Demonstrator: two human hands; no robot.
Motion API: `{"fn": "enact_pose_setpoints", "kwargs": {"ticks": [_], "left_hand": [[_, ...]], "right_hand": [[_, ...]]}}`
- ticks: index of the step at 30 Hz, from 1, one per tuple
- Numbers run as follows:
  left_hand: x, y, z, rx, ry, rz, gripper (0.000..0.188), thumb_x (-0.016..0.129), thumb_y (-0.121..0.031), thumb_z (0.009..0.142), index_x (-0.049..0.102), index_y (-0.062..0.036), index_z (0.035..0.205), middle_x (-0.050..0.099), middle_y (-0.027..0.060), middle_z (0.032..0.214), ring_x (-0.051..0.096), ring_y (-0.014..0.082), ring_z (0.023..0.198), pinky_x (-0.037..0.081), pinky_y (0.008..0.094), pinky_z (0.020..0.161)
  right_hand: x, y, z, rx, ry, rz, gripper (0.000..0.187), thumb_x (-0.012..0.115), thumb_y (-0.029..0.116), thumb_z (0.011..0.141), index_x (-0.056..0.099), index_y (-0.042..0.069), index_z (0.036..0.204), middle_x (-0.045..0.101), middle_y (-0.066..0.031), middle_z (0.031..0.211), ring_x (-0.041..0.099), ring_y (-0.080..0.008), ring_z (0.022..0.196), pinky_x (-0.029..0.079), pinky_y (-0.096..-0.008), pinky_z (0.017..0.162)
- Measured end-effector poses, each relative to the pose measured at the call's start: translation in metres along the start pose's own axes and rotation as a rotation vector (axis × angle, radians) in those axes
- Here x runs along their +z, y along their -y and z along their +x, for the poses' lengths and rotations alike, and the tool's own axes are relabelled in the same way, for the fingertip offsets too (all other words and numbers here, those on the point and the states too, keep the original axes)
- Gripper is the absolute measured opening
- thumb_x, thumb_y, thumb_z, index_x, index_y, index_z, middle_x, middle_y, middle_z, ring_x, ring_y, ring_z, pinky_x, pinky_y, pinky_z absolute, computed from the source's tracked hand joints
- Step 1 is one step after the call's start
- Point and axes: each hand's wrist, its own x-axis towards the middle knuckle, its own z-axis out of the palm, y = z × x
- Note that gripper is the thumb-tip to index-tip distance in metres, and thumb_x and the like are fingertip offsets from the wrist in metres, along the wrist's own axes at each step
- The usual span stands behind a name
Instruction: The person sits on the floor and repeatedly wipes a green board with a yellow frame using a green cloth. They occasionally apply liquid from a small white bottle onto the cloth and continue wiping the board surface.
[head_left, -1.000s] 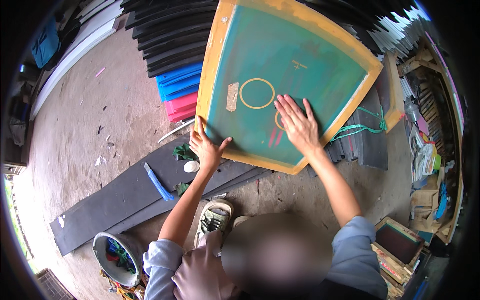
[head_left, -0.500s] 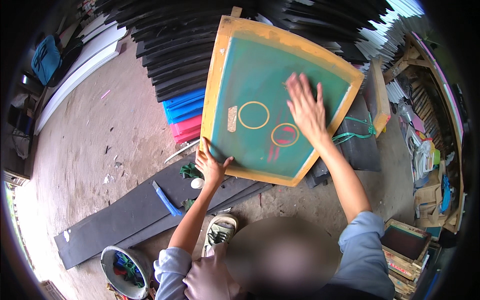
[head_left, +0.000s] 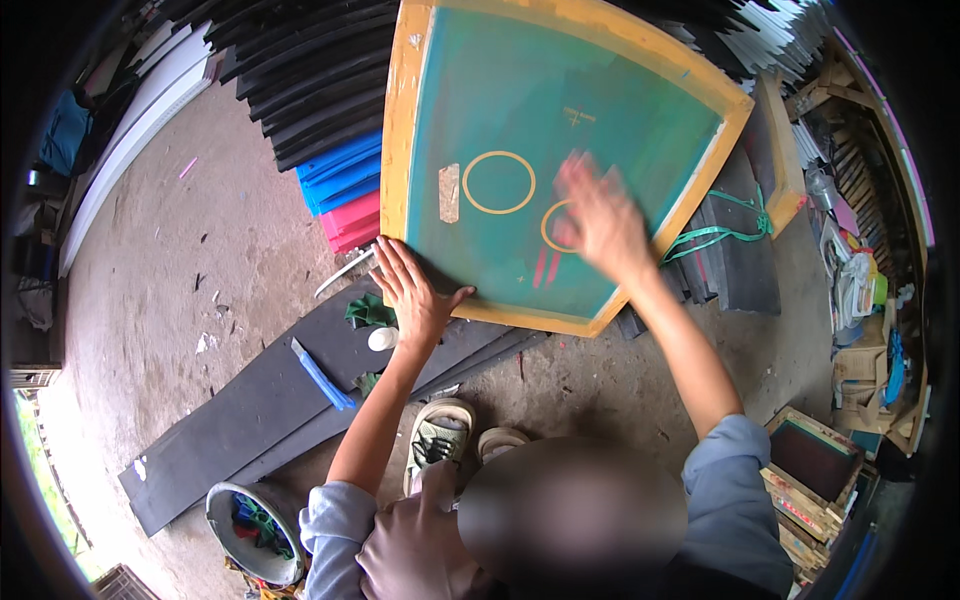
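Observation:
A silk-screen printing frame (head_left: pixel 397 130), orange wood around a green mesh, leans before me. Two yellow ring outlines, a small tan patch and red marks show on the mesh. At its lower left corner rests my left hand (head_left: pixel 415 295), fingers stretched over the wood and thumb apart. My right hand (head_left: pixel 608 225) is over the right half of the mesh, partly covering the right ring. Motion smears its fingers, so whether it holds anything is hidden. Below the left hand, a white bottle-like item (head_left: pixel 382 339) and a dark green cloth (head_left: pixel 366 310) lie near the wrist.
Long black boards (head_left: pixel 240 420) lie on the floor with a blue cutter-like tool (head_left: pixel 322 375) on them. A grey bucket (head_left: pixel 218 530) holds coloured scraps. Stacked black sheets (head_left: pixel 310 90) rise behind, blue and pink ones (head_left: pixel 340 175) below. More wooden frames (head_left: pixel 800 480) stand at right.
My right hand has moved down across the mesh toward the right ring and blurred. The printing frame appears higher and larger in view; the left hand stays at its lower left corner.

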Motion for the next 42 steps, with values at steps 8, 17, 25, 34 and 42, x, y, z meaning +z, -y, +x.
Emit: {"fn": "enact_pose_setpoints", "kwargs": {"ticks": [8, 17, 25, 34, 42], "left_hand": [[-0.007, -0.009, 0.003, 0.035, 0.0, 0.013, 0.136, 0.085, -0.045, 0.048, 0.001, 0.0116, 0.139, 0.002, 0.0314, 0.146, 0.003, 0.0425, 0.138, 0.01, 0.0518, 0.111], [-0.004, -0.005, 0.0, 0.019, 0.043, 0.038, 0.137, 0.085, -0.042, 0.051, -0.005, 0.0114, 0.139, -0.004, 0.0353, 0.144, -0.002, 0.0456, 0.137, 0.007, 0.056, 0.11], [0.002, -0.012, 0.0, 0.08, -0.015, 0.033, 0.136, 0.086, -0.044, 0.047, 0.002, 0.0119, 0.139, 0.003, 0.0357, 0.144, 0.005, 0.0469, 0.136, 0.013, 0.0516, 0.111], [0.005, -0.005, -0.009, 0.096, 0.013, 0.073, 0.134, 0.084, -0.046, 0.048, 0.005, 0.0124, 0.139, 0.003, 0.0367, 0.144, 0.005, 0.0507, 0.135, 0.017, 0.0553, 0.109], [0.01, -0.009, -0.01, 0.098, 0.008, 0.072, 0.131, 0.083, -0.048, 0.049, 0.008, 0.0124, 0.138, 0.005, 0.0359, 0.144, 0.006, 0.0508, 0.135, 0.018, 0.0561, 0.108]], "right_hand": [[0.046, 0.086, -0.044, 0.065, 0.143, 0.013, 0.073, 0.042, 0.048, 0.091, 0.021, 0.0, 0.143, 0.021, -0.0163, 0.149, 0.017, -0.028, 0.139, 0.016, -0.0436, 0.113], [0.003, 0.016, 0.019, 0.4, -0.28, -0.016, 0.069, 0.052, 0.04, 0.088, 0.028, 0.002, 0.141, 0.027, -0.0149, 0.147, 0.025, -0.0277, 0.137, 0.023, -0.0488, 0.108], [0.083, 0.085, -0.092, -0.306, 0.128, -0.201, 0.069, 0.041, 0.046, 0.09, 0.016, 0.013, 0.146, 0.014, 0.0003, 0.153, 0.008, -0.0137, 0.141, 0.006, -0.0449, 0.114], [0.059, 0.079, -0.082, -0.212, 0.137, 0.077, 0.062, 0.056, 0.026, 0.085, 0.031, 0.022, 0.142, 0.027, 0.0117, 0.148, 0.023, -0.0066, 0.136, 0.013, -0.044, 0.114], [0.056, 0.059, -0.075, -0.372, 0.116, -0.094, 0.063, 0.051, 0.008, 0.081, 0.033, 0.019, 0.141, 0.027, 0.0105, 0.148, 0.023, -0.0074, 0.137, 0.013, -0.0441, 0.115]]}}
